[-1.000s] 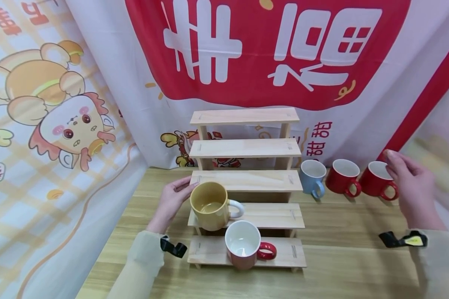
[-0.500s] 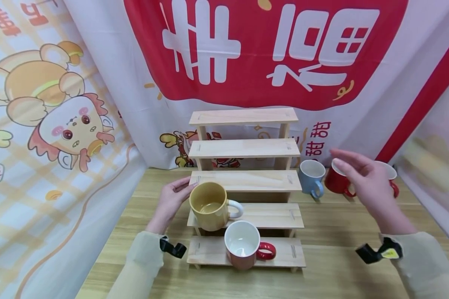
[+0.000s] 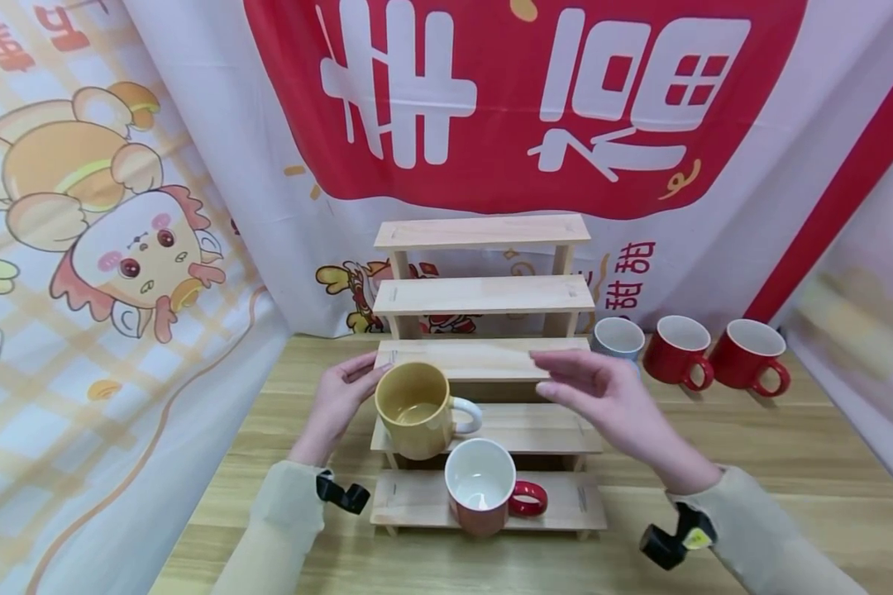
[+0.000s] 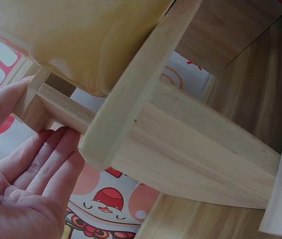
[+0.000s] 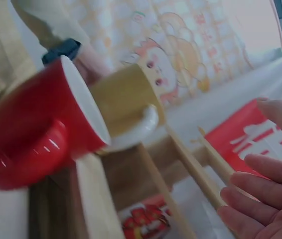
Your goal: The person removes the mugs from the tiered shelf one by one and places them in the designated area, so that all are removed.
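Note:
A wooden stepped rack [image 3: 484, 294] stands on the table. My left hand [image 3: 340, 405] holds the left end of its middle shelf, thumb above and fingers beneath, as the left wrist view [image 4: 36, 174] shows. Right beside that hand, a yellow mug [image 3: 415, 421] with a white handle sits on the second-lowest step. On the lowest step is a red mug [image 3: 482, 504], white inside, its handle turned right. My right hand [image 3: 610, 401] hovers with nothing in it by the right end of the middle shelf, fingers extended. It partly covers a light blue mug [image 3: 619, 335].
Two more red mugs, the nearer [image 3: 675, 355] and the farther [image 3: 747, 359], line up right of the blue one on the wooden table [image 3: 283, 529]. A printed cloth [image 3: 543, 99] hangs close behind the rack, and another printed cloth [image 3: 141, 248] hangs at the left.
My right hand has swept left, from beside the far-right red mug, past the mugs to the rack. My left hand and the mugs have stayed in place.

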`<state>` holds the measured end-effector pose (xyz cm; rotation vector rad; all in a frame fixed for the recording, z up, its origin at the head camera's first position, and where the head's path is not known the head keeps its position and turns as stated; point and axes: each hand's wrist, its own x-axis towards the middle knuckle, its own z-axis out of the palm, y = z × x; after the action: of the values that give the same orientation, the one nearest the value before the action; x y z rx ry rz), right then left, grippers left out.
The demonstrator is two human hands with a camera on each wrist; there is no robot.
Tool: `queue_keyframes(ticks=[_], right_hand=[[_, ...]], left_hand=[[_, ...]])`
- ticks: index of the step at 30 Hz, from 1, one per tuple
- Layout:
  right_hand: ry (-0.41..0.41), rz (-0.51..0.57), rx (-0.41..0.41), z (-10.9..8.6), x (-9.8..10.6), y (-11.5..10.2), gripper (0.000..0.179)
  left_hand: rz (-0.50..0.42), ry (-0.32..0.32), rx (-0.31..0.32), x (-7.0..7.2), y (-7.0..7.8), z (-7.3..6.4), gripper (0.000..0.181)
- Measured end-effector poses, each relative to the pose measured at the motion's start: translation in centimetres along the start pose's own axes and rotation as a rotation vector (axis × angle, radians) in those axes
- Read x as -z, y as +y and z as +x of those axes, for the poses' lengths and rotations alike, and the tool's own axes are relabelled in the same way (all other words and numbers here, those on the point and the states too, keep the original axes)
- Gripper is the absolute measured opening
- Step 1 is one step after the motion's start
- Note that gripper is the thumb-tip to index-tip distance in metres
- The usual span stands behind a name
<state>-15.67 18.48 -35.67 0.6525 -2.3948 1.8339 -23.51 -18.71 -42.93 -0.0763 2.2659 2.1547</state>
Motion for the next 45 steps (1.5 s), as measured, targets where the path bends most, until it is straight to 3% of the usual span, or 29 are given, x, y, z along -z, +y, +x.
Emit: queue_keyframes(ticks=[7, 16, 34, 45], right_hand=[[-0.098, 0.068, -0.063, 0.7, -3.8, 1.4, 0.040], [-0.152, 0.079, -0.088, 1.7, -6.8, 2.0, 0.038], [-0.096, 0.077, -0.114, 2.6, -9.4, 2.2, 0.028], [-0.056, 0.051, -0.135, 2.3, -9.6, 2.4, 0.024]], left_hand=[[0.004, -0.007, 0.003, 0.0, 0.0, 0.0, 0.053], [-0.030, -0.006, 0.002, 0.0, 0.1, -0.1, 0.050], [-0.031, -0.001, 0.002, -0.1, 0.1, -0.1, 0.050], [-0.031, 0.007, 0.006, -0.2, 0.2, 0.1, 0.049]])
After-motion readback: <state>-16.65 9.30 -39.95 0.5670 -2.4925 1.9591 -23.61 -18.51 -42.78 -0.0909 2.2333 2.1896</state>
